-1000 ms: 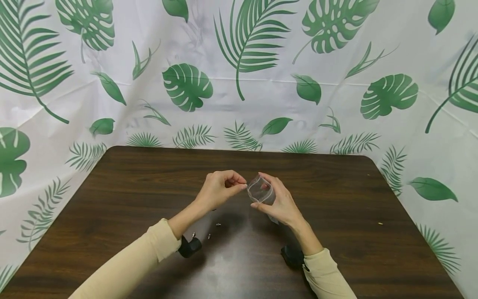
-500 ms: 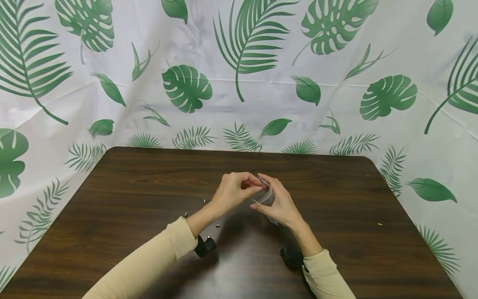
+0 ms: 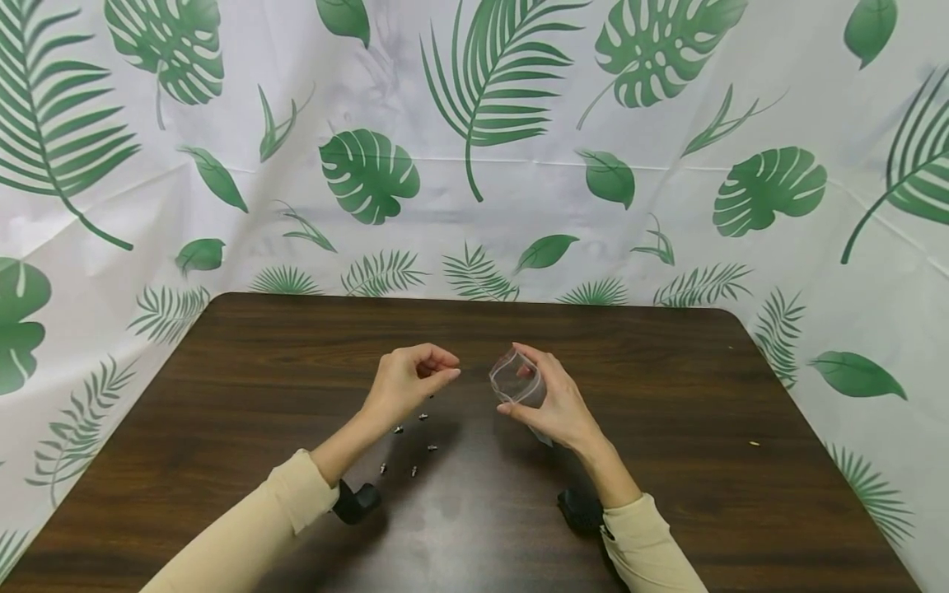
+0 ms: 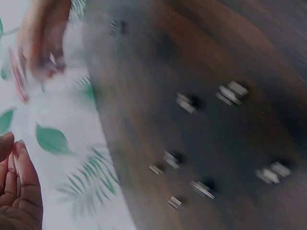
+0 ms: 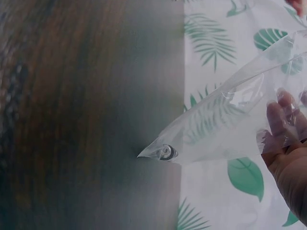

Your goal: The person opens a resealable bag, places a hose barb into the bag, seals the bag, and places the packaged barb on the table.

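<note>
My right hand [image 3: 563, 408] pinches a clear plastic zip bag [image 5: 216, 115] at its mouth, thumb and fingers spreading it into a rounded opening. A small ring-shaped metal piece [image 5: 167, 152] lies in the bag's bottom corner in the right wrist view. Left of the bag, apart from it, my left hand [image 3: 408, 380] hovers over the table with thumb and fingertips near each other. Nothing shows between them in the left wrist view. Several small silvery metal pieces [image 4: 232, 93] lie scattered on the table below the left hand; their exact kind is blurred.
The dark wood-grain table [image 3: 667, 371] has a leaf-print sheet [image 3: 519, 206] hanging behind it and at its sides. A tiny yellowish scrap [image 3: 754, 444] lies toward the right. Black wrist devices [image 3: 357, 502] sit at both wrists.
My left hand moved right to the bag's mouth, its fingertips at the opening, then drew back left over the metal pieces. My right hand has kept the bag in nearly the same place.
</note>
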`<state>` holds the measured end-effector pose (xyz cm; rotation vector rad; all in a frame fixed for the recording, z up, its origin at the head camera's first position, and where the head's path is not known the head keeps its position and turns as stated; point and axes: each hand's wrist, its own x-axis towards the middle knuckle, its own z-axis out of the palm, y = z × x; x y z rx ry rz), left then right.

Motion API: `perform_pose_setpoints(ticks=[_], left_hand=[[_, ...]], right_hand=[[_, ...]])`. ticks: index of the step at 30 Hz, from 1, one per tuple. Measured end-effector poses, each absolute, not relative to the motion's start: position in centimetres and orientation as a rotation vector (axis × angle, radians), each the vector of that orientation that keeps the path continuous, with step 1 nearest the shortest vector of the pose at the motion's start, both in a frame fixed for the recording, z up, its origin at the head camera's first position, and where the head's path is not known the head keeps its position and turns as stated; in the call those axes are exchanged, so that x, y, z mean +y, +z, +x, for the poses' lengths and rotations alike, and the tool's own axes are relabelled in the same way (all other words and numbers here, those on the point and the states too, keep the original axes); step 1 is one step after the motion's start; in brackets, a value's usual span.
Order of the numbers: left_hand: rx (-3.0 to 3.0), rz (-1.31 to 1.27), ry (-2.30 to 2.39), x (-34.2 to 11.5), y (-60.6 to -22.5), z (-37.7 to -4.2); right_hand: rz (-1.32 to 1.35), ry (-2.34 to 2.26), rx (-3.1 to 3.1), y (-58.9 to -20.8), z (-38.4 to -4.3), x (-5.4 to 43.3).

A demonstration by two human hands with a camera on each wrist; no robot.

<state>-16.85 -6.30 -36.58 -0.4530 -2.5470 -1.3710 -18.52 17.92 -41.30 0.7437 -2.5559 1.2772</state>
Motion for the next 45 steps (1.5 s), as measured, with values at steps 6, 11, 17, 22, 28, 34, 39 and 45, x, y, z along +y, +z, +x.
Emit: perform_pose_setpoints(ticks=[6, 11, 17, 22, 28, 34, 39, 45], left_hand=[[-2.655, -0.295, -1.329, -10.0, -38.6, -16.2], [-2.708, -0.233, -1.279, -12.6, -40.1, -15.5], [-2.803, -0.140, -1.206, -14.9, -41.5, -14.6], [-2.884, -0.096, -1.193, -16.0, -42.2, -14.0], [-2.928, -0.086, -1.194, -16.4, -42.7, -13.9], [-2.944, -0.092, -1.163, -16.2, -42.9, -13.8], [-2.946, -0.088, -1.128, -16.1, -42.9, -13.8], [-2.950, -0.114, -1.083, -16.1, -43.1, -13.8]], right_hand=[[0.739, 1.270, -2.567, -41.3, -18.5, 17.9], [0.742, 1.267, -2.570, -41.2, -18.5, 17.8], [0.754, 1.255, -2.562, -41.1, -18.6, 17.8], [0.744, 1.257, -2.561, -41.1, -18.6, 17.9], [0.732, 1.269, -2.571, -41.2, -18.6, 18.0], [0.743, 1.284, -2.567, -41.2, -18.5, 18.0], [0.746, 1.278, -2.573, -41.3, -18.5, 18.0], [0.760, 1.269, -2.574, -41.4, -18.5, 17.9]])
